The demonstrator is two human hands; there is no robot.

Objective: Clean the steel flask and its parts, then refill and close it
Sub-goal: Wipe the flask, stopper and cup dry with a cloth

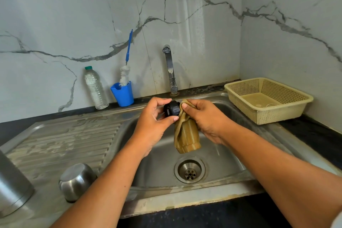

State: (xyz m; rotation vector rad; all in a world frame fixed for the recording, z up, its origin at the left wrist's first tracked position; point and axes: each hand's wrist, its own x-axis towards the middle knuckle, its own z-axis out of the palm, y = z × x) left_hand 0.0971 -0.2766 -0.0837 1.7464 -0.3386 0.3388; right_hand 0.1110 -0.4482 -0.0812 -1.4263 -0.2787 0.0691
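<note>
Overhead, both hands meet above a stainless steel sink [157,168] set into a dark worktop [314,131], with grey-veined marble walls [55,15] meeting in a corner at the right. A ribbed drainboard [74,135], streaked and dull, runs off to the left of the basin, and the drain [190,170] sits below the hands.

The left hand [153,116] pinches the black flask stopper [172,110] between thumb and curled fingers, holding it on its side. The right hand [205,116] grips a brown striped cloth [187,135], with the thumb pressing the cloth's top against the stopper's right side; the rest of the cloth hangs down over the basin.

Behind them a tap [170,68] stands at the back edge. Left of it are a blue holder [123,96] with a bottle brush [125,76] and a clear plastic bottle [95,89] whose embossed marks are too blurred to read. A cream mesh basket [268,114] rests at the right.

On the drainboard's near end a steel cup [76,181] lies mouth down. A large steel body [11,187], likely the flask, is cut off by the left edge. The stopper's far face is hidden by the cloth.
</note>
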